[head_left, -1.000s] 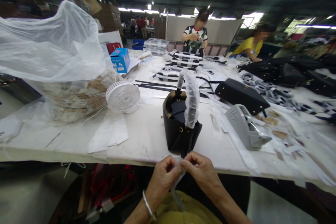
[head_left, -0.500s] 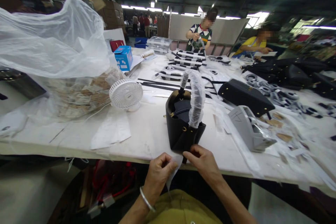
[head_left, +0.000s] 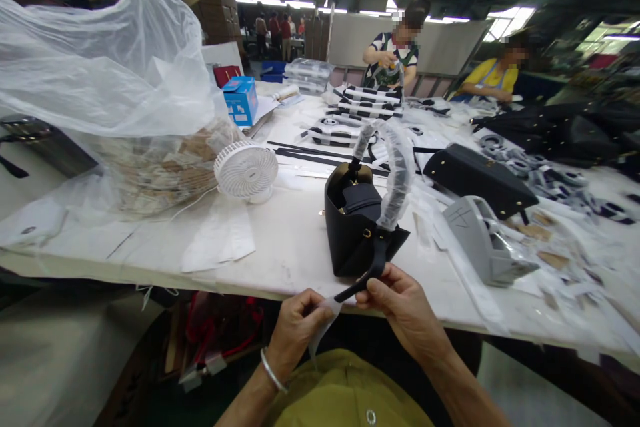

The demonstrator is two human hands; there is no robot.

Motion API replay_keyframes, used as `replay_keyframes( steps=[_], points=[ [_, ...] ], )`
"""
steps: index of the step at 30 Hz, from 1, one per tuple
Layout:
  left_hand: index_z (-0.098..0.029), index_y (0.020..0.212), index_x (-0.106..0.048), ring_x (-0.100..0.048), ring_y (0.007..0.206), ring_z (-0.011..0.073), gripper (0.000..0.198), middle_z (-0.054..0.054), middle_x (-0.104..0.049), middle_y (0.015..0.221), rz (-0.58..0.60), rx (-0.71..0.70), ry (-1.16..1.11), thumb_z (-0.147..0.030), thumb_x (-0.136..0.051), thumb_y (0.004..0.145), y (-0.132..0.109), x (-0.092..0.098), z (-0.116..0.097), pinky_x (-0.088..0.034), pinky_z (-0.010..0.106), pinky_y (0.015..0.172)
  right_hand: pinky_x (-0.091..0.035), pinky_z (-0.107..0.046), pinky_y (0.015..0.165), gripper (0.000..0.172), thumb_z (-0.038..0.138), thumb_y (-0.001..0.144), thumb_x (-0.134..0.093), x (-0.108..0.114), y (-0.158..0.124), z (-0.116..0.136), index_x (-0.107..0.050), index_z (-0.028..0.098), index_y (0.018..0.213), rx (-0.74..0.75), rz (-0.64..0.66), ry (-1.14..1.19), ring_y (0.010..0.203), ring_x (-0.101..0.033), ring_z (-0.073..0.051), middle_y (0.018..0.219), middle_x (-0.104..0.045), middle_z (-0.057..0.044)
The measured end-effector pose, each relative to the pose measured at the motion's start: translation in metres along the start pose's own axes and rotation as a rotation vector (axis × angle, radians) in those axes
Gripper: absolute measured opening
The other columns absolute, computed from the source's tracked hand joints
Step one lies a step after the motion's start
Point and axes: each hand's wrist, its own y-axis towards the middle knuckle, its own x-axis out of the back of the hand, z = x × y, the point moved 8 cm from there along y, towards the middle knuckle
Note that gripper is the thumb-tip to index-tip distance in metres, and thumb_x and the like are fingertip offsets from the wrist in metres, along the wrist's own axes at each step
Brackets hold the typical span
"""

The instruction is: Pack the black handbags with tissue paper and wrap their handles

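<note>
A black handbag (head_left: 350, 240) stands upright near the table's front edge, its curved handle (head_left: 397, 193) wrapped in clear plastic. From its near side a black strap (head_left: 361, 285) reaches toward me. My right hand (head_left: 400, 297) pinches this strap between thumb and fingers. My left hand (head_left: 303, 320), with a silver bangle on the wrist, is closed on a thin white translucent sheet (head_left: 324, 330). The sheet's upper part meets the strap's free end, and its lower part hangs below the table edge.
A white fan (head_left: 246, 172) and a large plastic bag (head_left: 150, 173) of small packets stand left. To the right are a grey tape dispenser (head_left: 480, 240) and another black bag (head_left: 480, 180). Wrapped handles (head_left: 367, 107) lie farther back. Two people work across the table.
My right hand has drawn the strap up and outward from the handbag, so it now stretches toward my left hand. The handbag has tilted or turned slightly. The whole view has shifted a little.
</note>
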Motion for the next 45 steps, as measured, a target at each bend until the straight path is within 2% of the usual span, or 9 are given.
replay_keyframes(
  steps=[10,16,19,23,27,33,39,42,45],
  points=[
    [-0.014,0.066,-0.065,-0.042,0.058,0.0109,0.029,-0.001,-0.054,0.059,-0.004,-0.021,-0.014,-0.041,-0.073,0.07,-0.001,-0.001,-0.008,-0.033,0.021,0.053,-0.055,-0.031,0.068,0.038,0.045,0.071,-0.08,0.003,0.001,-0.006,-0.062,0.015,0.085,-0.007,-0.002,-0.155,0.066,-0.068,-0.018,0.07,-0.07,-0.005],
    [-0.014,0.067,-0.064,-0.042,0.058,0.0111,0.026,-0.001,-0.054,0.059,0.007,-0.025,-0.011,-0.039,-0.071,0.07,-0.001,-0.005,-0.007,-0.034,0.021,0.053,-0.048,-0.026,0.06,0.034,0.046,0.072,-0.077,0.001,0.004,-0.001,-0.063,0.016,0.079,0.032,-0.014,-0.28,0.059,-0.059,-0.014,0.065,-0.066,-0.002],
    [-0.015,0.07,-0.065,-0.044,0.059,0.0122,0.026,-0.001,-0.056,0.06,0.015,-0.067,0.021,-0.04,-0.071,0.072,-0.001,-0.006,-0.012,-0.036,0.022,0.055,-0.045,-0.024,0.06,0.033,0.046,0.07,-0.077,0.002,0.005,0.001,-0.063,0.016,0.075,0.043,-0.026,-0.357,0.063,-0.056,-0.013,0.067,-0.064,-0.001],
    [-0.016,0.076,-0.063,-0.047,0.059,0.013,0.034,0.0,-0.055,0.062,0.021,-0.153,0.062,-0.049,-0.059,0.084,-0.003,-0.01,-0.024,-0.037,0.023,0.056,-0.044,-0.024,0.065,0.032,0.046,0.072,-0.075,0.002,0.006,0.002,-0.065,0.016,0.075,0.066,-0.016,-0.404,0.069,-0.054,-0.014,0.071,-0.062,0.0],
    [-0.019,0.078,-0.057,-0.046,0.057,0.0131,0.032,-0.002,-0.051,0.063,-0.008,-0.212,0.181,-0.046,-0.047,0.092,-0.001,-0.02,-0.035,-0.035,0.024,0.056,-0.043,-0.024,0.064,0.036,0.05,0.073,-0.074,0.002,0.006,0.004,-0.065,0.016,0.075,0.087,-0.01,-0.456,0.068,-0.053,-0.014,0.07,-0.06,0.001],
    [-0.023,0.082,-0.048,-0.049,0.054,0.0155,0.025,-0.002,-0.049,0.062,-0.073,-0.261,0.299,-0.042,-0.037,0.095,0.011,-0.041,-0.051,-0.032,0.026,0.055,-0.049,-0.03,0.071,0.049,0.064,0.079,-0.063,0.021,0.007,0.017,-0.072,0.016,0.089,0.16,-0.071,-0.408,0.078,-0.061,-0.02,0.08,-0.068,-0.005],
    [-0.024,0.087,-0.044,-0.052,0.056,0.0174,0.023,-0.001,-0.051,0.064,-0.093,-0.314,0.357,-0.04,-0.031,0.097,0.035,-0.057,-0.086,-0.03,0.027,0.056,-0.049,-0.035,0.076,0.055,0.065,0.079,-0.063,0.052,0.007,0.015,-0.074,0.015,0.099,0.117,-0.131,-0.361,0.086,-0.065,-0.024,0.094,-0.073,-0.012],
    [-0.023,0.089,-0.043,-0.055,0.06,0.0186,0.022,0.001,-0.055,0.069,-0.128,-0.344,0.365,-0.039,-0.03,0.097,0.05,-0.059,-0.1,-0.032,0.028,0.058,-0.05,-0.035,0.075,0.056,0.065,0.076,-0.066,0.054,0.008,0.016,-0.075,0.015,0.098,0.109,-0.127,-0.366,0.085,-0.065,-0.024,0.092,-0.074,-0.011],
    [-0.023,0.09,-0.043,-0.056,0.062,0.0201,0.02,0.002,-0.058,0.071,-0.15,-0.345,0.396,-0.037,-0.03,0.097,0.06,-0.06,-0.102,-0.032,0.028,0.058,-0.051,-0.035,0.072,0.055,0.064,0.071,-0.071,0.049,0.011,0.02,-0.076,0.015,0.094,0.105,-0.128,-0.361,0.081,-0.067,-0.024,0.087,-0.074,-0.011]
  ],
)
